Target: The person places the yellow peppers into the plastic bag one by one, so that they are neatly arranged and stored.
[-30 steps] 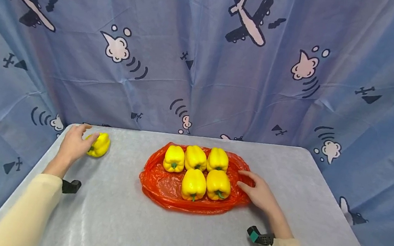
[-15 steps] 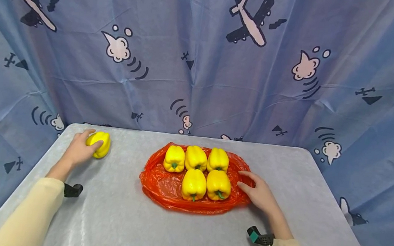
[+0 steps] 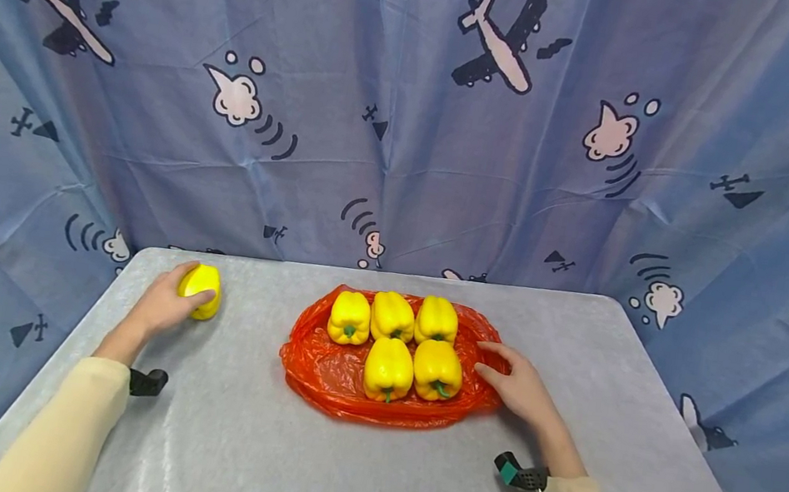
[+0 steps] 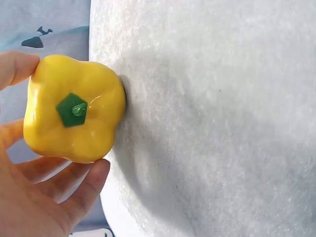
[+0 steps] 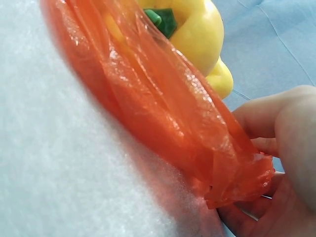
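Observation:
A yellow bell pepper [image 3: 210, 285] stands at the far left of the table. My left hand [image 3: 163, 303] holds it, thumb on one side and fingers on the other; its green stem [image 4: 72, 109] shows in the left wrist view. On a spread red plastic bag [image 3: 328, 367] sit several more yellow bell peppers, such as the front one [image 3: 388, 369]. At the bag's right edge, my right hand [image 3: 520, 388] rests with thumb and fingers apart. In the right wrist view, the bag's crumpled rim [image 5: 242, 180] lies against that hand, partly covering its fingers.
The grey tabletop [image 3: 243, 460] stretches between the left pepper and the bag, and in front of both. A blue curtain [image 3: 324, 102] printed with airplanes hangs behind and on both sides. Black camera mounts [image 3: 148, 382] sit on the wrists.
My left hand has moved slightly right, closing round the lone pepper, which has turned and shifted a little. The right hand, the bag and its peppers have stayed put.

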A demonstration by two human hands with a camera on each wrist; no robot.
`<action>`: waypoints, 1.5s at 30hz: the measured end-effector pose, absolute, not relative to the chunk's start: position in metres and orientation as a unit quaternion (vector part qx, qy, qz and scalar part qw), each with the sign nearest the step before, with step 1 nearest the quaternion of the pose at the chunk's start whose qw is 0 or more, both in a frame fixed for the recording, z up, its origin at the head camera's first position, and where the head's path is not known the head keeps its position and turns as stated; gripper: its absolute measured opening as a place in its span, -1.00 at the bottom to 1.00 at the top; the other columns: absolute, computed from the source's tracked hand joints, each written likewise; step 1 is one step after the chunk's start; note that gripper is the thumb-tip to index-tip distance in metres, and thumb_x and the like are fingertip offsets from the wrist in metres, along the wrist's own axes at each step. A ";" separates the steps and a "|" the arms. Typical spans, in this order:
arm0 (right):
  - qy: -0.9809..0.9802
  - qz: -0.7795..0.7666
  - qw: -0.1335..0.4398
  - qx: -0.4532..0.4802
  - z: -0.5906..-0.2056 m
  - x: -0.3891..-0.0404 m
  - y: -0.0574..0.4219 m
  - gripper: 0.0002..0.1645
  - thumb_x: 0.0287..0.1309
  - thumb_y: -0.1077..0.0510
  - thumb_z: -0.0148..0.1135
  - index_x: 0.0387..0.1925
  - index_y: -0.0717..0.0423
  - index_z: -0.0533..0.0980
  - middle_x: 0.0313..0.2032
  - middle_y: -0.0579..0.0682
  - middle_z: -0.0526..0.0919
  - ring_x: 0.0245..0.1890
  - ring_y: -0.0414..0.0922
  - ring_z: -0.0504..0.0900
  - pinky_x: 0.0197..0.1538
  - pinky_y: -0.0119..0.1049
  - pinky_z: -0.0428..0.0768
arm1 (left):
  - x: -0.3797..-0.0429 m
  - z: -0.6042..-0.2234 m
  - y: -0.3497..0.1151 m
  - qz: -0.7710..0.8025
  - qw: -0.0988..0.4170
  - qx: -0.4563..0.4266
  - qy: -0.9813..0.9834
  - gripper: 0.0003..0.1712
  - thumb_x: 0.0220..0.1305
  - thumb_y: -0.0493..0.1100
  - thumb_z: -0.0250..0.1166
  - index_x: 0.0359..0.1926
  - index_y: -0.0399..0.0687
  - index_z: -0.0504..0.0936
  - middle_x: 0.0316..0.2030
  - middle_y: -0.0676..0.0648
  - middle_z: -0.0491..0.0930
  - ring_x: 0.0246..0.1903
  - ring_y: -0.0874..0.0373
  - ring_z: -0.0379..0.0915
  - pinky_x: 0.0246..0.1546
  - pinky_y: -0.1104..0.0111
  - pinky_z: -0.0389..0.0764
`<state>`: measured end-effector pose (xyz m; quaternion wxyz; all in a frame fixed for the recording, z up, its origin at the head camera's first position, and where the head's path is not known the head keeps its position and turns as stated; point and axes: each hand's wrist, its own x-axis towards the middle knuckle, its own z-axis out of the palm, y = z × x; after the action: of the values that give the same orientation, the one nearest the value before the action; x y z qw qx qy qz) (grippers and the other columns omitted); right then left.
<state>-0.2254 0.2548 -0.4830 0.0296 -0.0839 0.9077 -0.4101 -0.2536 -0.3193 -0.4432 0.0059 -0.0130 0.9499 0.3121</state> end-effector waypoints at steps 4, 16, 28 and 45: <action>0.908 -0.409 0.034 -0.082 -0.483 -0.226 0.255 -0.44 0.41 0.04 0.22 0.33 0.20 0.46 0.34 0.35 0.42 0.39 0.35 0.28 0.39 0.34 0.17 | -0.252 -0.443 -0.316 0.314 -0.005 -0.015 0.949 -0.09 0.44 0.12 0.21 0.52 -0.36 0.08 0.31 -0.58 0.21 0.27 -0.45 0.20 0.25 -0.25 0.25; 0.907 -0.410 0.027 -0.088 -0.484 -0.226 0.255 -0.44 0.41 0.05 0.22 0.33 0.21 0.46 0.33 0.35 0.43 0.38 0.35 0.29 0.39 0.34 0.18 | -0.252 -0.442 -0.296 0.307 -0.023 0.012 0.951 -0.11 0.41 0.12 0.23 0.50 -0.36 0.15 0.33 -0.52 0.27 0.27 -0.42 0.23 0.26 -0.24 0.26; 0.907 -0.411 0.024 -0.091 -0.486 -0.227 0.255 -0.46 0.40 0.07 0.23 0.32 0.21 0.47 0.33 0.36 0.43 0.38 0.36 0.29 0.39 0.34 0.17 | -0.248 -0.437 -0.263 0.306 -0.031 0.039 0.951 -0.11 0.41 0.19 0.22 0.51 -0.25 0.19 0.34 -0.45 0.31 0.28 -0.36 0.27 0.25 -0.22 0.31; 0.908 -0.407 0.023 -0.092 -0.485 -0.227 0.255 -0.46 0.40 0.06 0.22 0.32 0.21 0.47 0.32 0.35 0.44 0.38 0.36 0.29 0.39 0.34 0.18 | -0.229 -0.419 -0.206 0.321 -0.050 0.071 0.943 -0.13 0.36 0.17 0.28 0.52 -0.12 0.24 0.29 -0.39 0.40 0.18 -0.27 0.41 0.11 -0.14 0.50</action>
<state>-0.2274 0.2554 -0.4855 0.0231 -0.0922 0.9083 -0.4073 -0.2288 -0.2063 -0.4191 -0.0496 0.0708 0.9431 0.3210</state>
